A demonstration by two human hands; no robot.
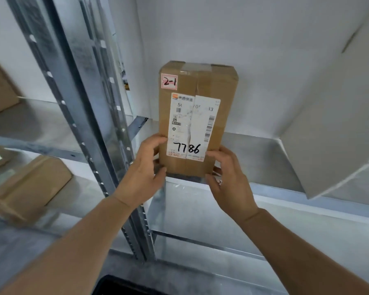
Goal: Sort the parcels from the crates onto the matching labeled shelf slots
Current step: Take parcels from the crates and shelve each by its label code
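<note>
Left hand (pixel 148 165): it holds the lower left edge of the parcel; the thumb lies on the front face beside the white label, and the other fingers curl round the left side and the bottom corner.

Right hand (pixel 226 177): it holds the lower right corner of the same parcel; the thumb presses on the front, the fingers are curled round the right edge and partly hidden behind it.

Parcel (pixel 197 122): a tall brown cardboard box, standing upright on its short end at the front edge of the shelf (pixel 260 152). It carries a small pink-framed sticker (pixel 169 81) with "2-1" and a shipping label (pixel 193 126) with "7786" written by hand.

Handling: the box looks stiff and taped shut, so it probably does not bend under the fingers. It seems rather light, because two hands carry it only by the bottom corners. The tape and the glossy label may be slippery; the bare cardboard on the two long sides is the better place to grip.

Slot label: a small tag (pixel 219 181) sits on the shelf edge, mostly covered by the right hand, so it cannot be read.

Further things: a steel upright (pixel 87 116) stands left of the parcel, other brown parcels (pixel 30 188) lie on the left shelves, and a grey box (pixel 337 128) stands at the right.
</note>
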